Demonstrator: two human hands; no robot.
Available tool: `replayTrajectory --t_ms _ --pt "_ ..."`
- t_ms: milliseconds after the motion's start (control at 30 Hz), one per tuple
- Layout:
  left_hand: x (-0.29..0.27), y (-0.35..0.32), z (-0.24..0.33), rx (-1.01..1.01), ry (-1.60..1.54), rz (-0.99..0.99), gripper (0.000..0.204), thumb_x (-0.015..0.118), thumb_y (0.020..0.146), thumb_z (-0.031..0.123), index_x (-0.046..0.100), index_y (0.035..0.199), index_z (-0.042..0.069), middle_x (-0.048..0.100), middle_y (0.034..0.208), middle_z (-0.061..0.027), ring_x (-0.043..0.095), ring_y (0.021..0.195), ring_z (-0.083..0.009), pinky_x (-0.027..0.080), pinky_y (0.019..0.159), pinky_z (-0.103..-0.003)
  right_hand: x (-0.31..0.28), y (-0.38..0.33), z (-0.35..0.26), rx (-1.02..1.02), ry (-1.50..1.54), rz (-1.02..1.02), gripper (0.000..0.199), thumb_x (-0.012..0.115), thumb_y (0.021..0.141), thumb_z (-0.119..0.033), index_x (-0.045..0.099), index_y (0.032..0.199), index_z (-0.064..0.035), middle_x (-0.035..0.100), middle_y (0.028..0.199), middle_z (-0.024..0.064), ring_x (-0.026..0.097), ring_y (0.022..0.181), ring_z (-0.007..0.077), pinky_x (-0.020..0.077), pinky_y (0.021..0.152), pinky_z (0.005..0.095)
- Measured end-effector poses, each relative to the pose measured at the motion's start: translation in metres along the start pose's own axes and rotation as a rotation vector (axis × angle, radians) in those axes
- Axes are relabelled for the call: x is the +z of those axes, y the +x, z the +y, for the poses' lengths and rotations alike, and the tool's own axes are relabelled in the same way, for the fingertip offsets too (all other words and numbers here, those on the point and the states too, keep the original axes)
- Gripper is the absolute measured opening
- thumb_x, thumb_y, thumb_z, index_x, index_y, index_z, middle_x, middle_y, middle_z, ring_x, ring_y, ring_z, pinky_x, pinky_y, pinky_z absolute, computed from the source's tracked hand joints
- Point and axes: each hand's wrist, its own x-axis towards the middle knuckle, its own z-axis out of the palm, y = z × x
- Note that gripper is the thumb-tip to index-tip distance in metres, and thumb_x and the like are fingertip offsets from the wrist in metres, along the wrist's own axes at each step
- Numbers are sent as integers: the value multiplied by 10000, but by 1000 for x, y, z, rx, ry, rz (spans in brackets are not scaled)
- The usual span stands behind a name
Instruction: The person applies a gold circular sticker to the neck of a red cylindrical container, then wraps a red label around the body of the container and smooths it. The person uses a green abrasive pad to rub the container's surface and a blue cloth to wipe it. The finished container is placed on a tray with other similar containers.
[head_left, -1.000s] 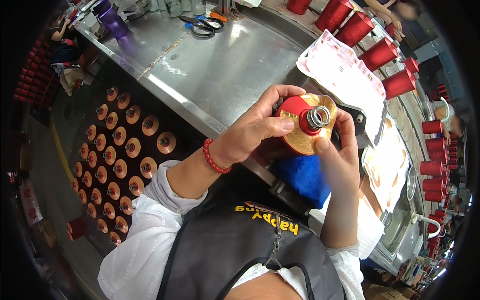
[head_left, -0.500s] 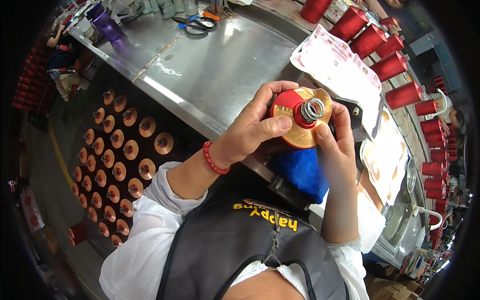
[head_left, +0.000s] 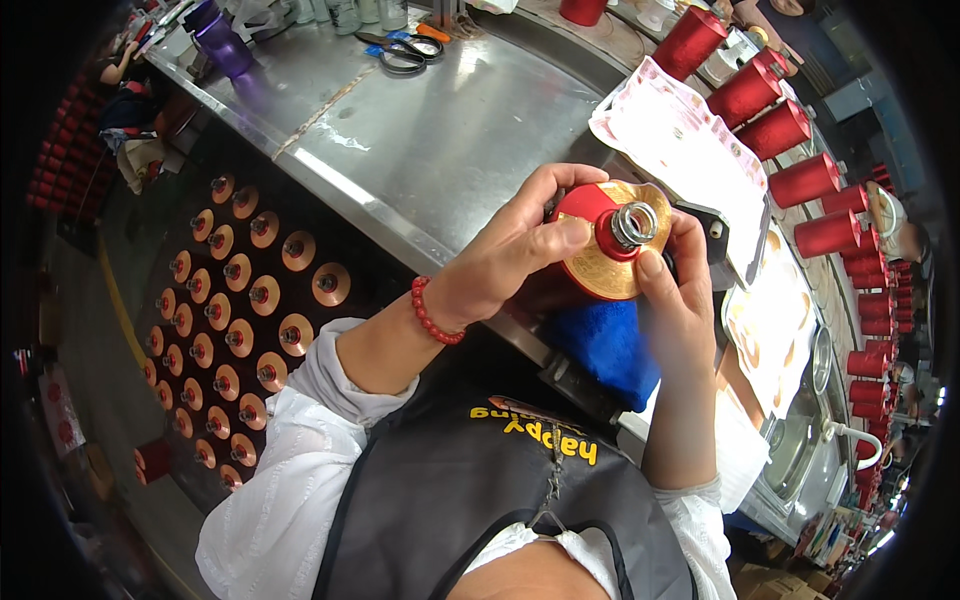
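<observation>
I hold a red bottle (head_left: 585, 213) with a bare glass neck tilted up toward me, and a gold ring-shaped label (head_left: 600, 272) lies round its shoulder. My left hand (head_left: 520, 245) is wrapped about the bottle's left side, its thumb pressing on the label beside the neck. On the other side, my right hand (head_left: 685, 275) grips the bottle, thumb on the label's lower right and fingers behind the edge. Part of the label's upper right edge stands away from the shoulder. A blue cloth (head_left: 605, 350) lies under the bottle, whose lower body is mostly hidden.
Black scissors (head_left: 403, 50), an orange-handled tool (head_left: 433, 33) and a purple bottle (head_left: 222, 42) are on the metal table (head_left: 430, 130). Label sheets (head_left: 680, 125) lie at right, beside a line of red bottles (head_left: 803, 178). Several gold-shouldered bottles (head_left: 330, 284) stand at left.
My left thumb has slid slightly toward the neck along the label, and the gold now lies differently against the red shoulder. Both hands keep their hold. Bottles in the right-hand line have shifted position.
</observation>
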Motion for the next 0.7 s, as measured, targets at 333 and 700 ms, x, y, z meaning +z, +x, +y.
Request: replayTrajectory --t_ms 333,700 --pt "-2 1 0 -1 2 -6 643 568 939 282 323 1452 -18 508 1366 -142 506 1273 -195 387 1095 -339 3 0 -2 -1 -7 8 484 669 953 -298 483 1303 -21 553 1240 88 475 1217 177 350 1071 331" --pt "-4 -2 -10 90 217 -34 792 705 856 268 282 1472 2 483 1366 -153 503 1265 -211 403 1087 -354 1 -1 -5 -53 -110 -33 689 806 817 -307 453 1331 -15 547 1249 93 478 1218 192 324 1094 350"
